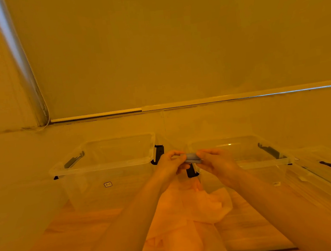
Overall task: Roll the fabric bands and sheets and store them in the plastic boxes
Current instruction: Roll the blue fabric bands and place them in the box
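At frame centre, the left hand (169,164) and right hand (214,162) pinch a small grey fabric band (192,158) between curled fingers, above the gap between two clear plastic boxes (104,166) (264,163). A pale sheet (189,219) lies on the wooden surface (70,233) below.

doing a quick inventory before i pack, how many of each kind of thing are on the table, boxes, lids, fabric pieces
Clear plastic boxes: 2, the left box and the right box
Box lids: 1, a clear lid at far right
Fabric pieces: 2, a small grey band pinched between both hands, and a pale sheet lying on the table
Total: 5
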